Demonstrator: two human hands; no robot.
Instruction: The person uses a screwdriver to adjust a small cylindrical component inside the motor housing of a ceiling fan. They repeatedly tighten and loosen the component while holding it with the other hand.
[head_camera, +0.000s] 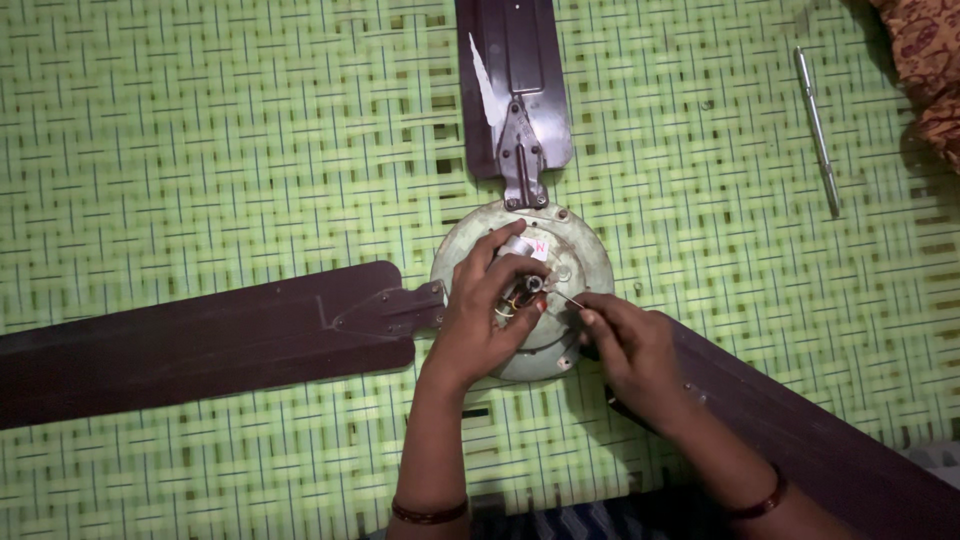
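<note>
Left hand (485, 320) is gripping the wire bundle (520, 293) at the middle of the round grey metal ceiling-fan motor (575, 250), lying on a green woven mat (200, 150); right hand (625, 345) is pinching a thin wire (568, 297).

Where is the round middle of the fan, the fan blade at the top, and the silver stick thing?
Fan motor housing (580, 255): head view, bare upper right of the round cover.
Top blade (520, 50): head view, middle of the dark blade.
Silver tool (817, 125): head view, mid-shaft.
</note>
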